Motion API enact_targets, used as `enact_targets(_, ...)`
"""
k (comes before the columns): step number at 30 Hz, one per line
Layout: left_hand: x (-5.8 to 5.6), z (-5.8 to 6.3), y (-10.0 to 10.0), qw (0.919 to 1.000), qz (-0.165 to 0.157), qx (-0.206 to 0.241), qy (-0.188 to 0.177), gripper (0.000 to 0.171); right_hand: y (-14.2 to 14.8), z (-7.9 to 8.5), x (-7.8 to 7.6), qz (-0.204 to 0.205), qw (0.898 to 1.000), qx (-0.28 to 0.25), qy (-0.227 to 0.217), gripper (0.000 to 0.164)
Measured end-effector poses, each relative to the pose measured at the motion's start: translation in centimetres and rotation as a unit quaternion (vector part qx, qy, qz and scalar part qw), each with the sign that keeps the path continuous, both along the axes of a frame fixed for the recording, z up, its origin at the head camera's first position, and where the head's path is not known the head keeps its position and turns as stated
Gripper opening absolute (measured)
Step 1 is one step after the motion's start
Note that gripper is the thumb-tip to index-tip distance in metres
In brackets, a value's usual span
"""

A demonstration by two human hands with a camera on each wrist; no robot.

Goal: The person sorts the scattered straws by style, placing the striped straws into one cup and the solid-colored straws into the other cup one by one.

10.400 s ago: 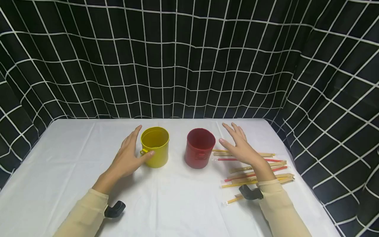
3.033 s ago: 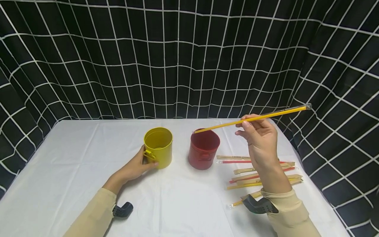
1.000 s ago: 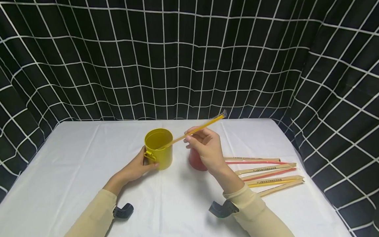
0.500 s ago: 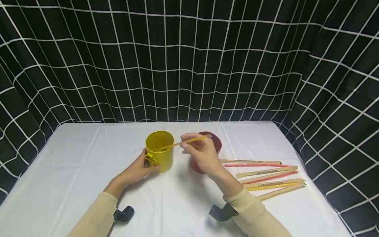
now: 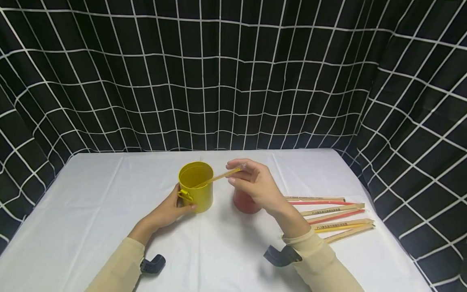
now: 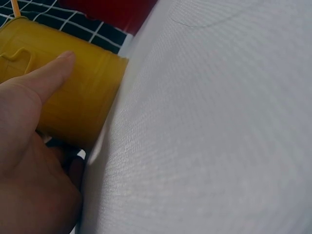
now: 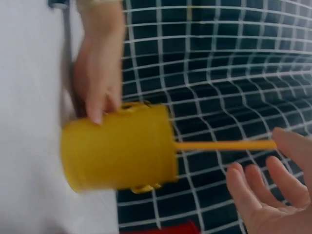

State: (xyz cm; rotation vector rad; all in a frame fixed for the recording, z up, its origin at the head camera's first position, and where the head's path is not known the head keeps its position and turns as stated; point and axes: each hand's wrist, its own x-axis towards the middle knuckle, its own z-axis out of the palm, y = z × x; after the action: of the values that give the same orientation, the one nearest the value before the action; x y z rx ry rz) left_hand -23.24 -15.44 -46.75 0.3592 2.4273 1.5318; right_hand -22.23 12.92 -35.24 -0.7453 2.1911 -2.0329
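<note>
My left hand (image 5: 164, 210) grips the yellow cup (image 5: 204, 198) low on its side, thumb in front, fingers behind; the cup stands upright on the table. A wrapped yellow straw (image 5: 220, 176) leans in that cup, its lower end inside and its upper part sticking out over the right rim. My right hand (image 5: 260, 184) is at the straw's upper end. Its fingers are spread apart in the right wrist view, with one fingertip by the tip of the straw (image 7: 222, 145). Behind the right hand stands a red cup (image 5: 246, 202), mostly hidden.
Several wrapped straws (image 5: 337, 211), some in paper and some in clear film, lie on the right of the white-covered table (image 5: 226, 251). A black curtain with a white grid (image 5: 219, 81) hangs behind and along the sides.
The right hand carried the yellow straw leftward from above the red cup and lowered it into the yellow cup, then loosened its fingers. The left hand took hold of the yellow cup.
</note>
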Motion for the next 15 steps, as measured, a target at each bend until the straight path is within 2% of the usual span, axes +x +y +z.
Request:
enact_targets(7, 0.0, -0.5, -0.1, 0.9999, -0.004, -0.010, -0.001, 0.104, 4.0, 0.8, 0.1, 0.022, 0.999, 0.036, 0.006, 0.041)
enact_targets(15, -0.3, -0.2, -0.2, 1.0000, -0.002, -0.003, 0.000, 0.104, 9.2, 1.3, -0.3, 0.026, 0.994, 0.090, 0.055, 0.038)
